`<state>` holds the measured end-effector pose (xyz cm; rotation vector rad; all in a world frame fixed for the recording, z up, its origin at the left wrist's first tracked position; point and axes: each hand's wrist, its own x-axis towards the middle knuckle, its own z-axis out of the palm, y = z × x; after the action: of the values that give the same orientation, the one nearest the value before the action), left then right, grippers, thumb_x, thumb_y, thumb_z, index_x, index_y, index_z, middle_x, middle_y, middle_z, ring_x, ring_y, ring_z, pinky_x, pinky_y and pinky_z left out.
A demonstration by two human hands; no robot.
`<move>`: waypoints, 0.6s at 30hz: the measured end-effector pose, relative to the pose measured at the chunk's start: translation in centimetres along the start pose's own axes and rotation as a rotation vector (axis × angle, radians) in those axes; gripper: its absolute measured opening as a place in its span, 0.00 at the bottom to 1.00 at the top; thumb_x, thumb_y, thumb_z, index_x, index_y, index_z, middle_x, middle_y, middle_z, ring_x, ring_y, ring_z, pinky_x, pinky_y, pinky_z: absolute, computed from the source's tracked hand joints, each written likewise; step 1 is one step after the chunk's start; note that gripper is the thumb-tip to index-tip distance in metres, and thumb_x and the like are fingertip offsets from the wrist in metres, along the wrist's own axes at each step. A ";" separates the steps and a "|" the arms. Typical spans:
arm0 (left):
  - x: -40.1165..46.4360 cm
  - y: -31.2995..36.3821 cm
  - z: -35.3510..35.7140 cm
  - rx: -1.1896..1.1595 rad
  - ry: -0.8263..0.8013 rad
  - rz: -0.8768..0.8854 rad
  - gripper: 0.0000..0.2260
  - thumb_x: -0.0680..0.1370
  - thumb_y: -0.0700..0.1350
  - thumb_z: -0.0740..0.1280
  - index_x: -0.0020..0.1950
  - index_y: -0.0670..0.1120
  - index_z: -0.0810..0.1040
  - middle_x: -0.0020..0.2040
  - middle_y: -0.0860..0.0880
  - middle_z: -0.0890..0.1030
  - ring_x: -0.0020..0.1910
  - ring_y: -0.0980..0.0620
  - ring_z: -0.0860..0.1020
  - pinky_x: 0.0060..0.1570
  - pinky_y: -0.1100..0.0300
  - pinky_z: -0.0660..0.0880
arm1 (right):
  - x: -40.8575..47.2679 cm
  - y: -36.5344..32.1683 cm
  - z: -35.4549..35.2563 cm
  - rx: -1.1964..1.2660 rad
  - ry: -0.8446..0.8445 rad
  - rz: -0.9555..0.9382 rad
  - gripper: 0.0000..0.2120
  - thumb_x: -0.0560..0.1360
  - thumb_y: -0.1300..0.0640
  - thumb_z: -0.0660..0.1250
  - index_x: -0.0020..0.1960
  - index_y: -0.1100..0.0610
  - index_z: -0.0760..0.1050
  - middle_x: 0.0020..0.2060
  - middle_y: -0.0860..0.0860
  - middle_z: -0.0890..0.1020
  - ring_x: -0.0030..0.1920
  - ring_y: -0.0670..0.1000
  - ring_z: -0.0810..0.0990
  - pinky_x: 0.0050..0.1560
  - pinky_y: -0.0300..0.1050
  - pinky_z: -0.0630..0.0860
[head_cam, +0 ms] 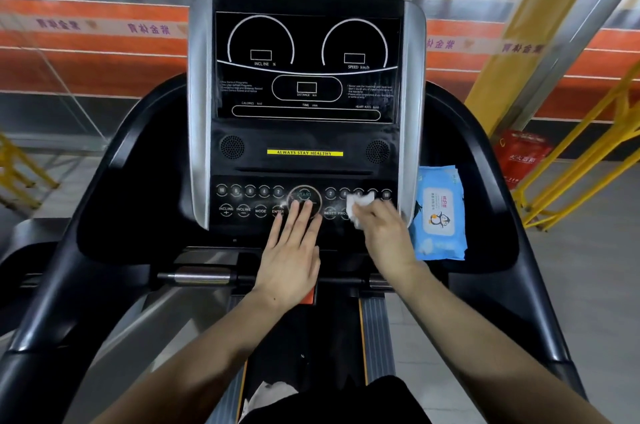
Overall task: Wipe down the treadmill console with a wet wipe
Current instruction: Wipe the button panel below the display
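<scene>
The black treadmill console (304,143) with silver side trims fills the middle of the view, its dark display above and a button panel below. My right hand (384,236) presses a white wet wipe (358,207) onto the right side of the button panel, over the lower round buttons. My left hand (292,250) lies flat with fingers spread, its fingertips on the big round START button (304,197). It holds nothing.
A blue pack of wet wipes (440,216) leans in the right tray beside the console. Black curved handrails (90,223) run down both sides. A crumpled white wipe (270,392) lies on the belt below. Yellow railings (571,174) and a red box stand at right.
</scene>
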<state>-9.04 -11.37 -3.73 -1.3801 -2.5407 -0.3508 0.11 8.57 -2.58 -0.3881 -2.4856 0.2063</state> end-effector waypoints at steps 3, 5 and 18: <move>-0.1 -0.4 -0.1 -0.018 0.007 -0.029 0.27 0.83 0.47 0.58 0.83 0.44 0.60 0.85 0.44 0.52 0.84 0.46 0.43 0.81 0.41 0.53 | -1.9 0.0 0.1 0.031 -0.050 -0.091 0.14 0.74 0.70 0.72 0.58 0.62 0.83 0.43 0.52 0.79 0.42 0.54 0.74 0.35 0.45 0.71; 0.0 -0.6 -0.2 -0.027 0.006 -0.052 0.27 0.83 0.47 0.58 0.83 0.44 0.59 0.85 0.44 0.51 0.84 0.47 0.43 0.81 0.41 0.53 | 0.6 0.1 0.1 0.040 -0.029 -0.092 0.14 0.73 0.70 0.73 0.58 0.62 0.83 0.42 0.52 0.79 0.42 0.54 0.74 0.35 0.46 0.74; -0.5 -0.9 -0.2 -0.055 0.016 -0.102 0.27 0.83 0.48 0.57 0.83 0.45 0.59 0.85 0.46 0.50 0.84 0.48 0.42 0.81 0.42 0.52 | 0.2 -1.1 0.8 0.072 -0.080 -0.136 0.20 0.68 0.73 0.74 0.58 0.61 0.82 0.43 0.52 0.78 0.42 0.53 0.73 0.35 0.47 0.75</move>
<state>-9.56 -12.30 -3.76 -1.2634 -2.6133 -0.4519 -0.80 7.56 -2.87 -0.1832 -2.5636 0.2598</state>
